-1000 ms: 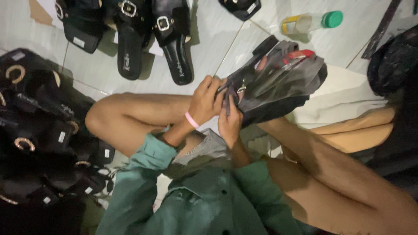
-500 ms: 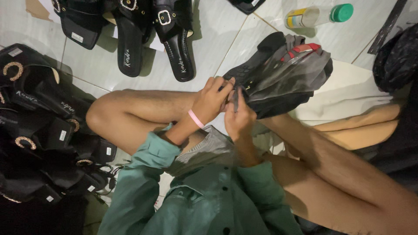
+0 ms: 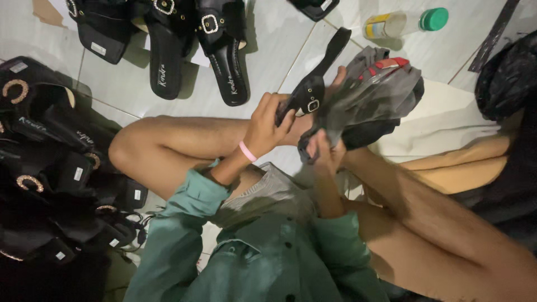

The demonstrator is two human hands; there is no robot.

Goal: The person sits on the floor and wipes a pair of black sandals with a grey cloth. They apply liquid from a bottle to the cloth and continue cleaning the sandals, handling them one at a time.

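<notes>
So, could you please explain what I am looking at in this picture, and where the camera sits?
The camera is worn on a person's head and looks down at their own lap and bare hands; there is no machine. The person sits on a pale tiled floor. The left hand grips a black sandal with a buckle. The right hand holds a clear plastic bag with dark contents. Black sandals lie in a row ahead, with a pile of them on the left. A bottle with a green cap lies further off.

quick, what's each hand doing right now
Left hand: closed on a black buckled sandal.
Right hand: gripping the clear plastic bag.
</notes>
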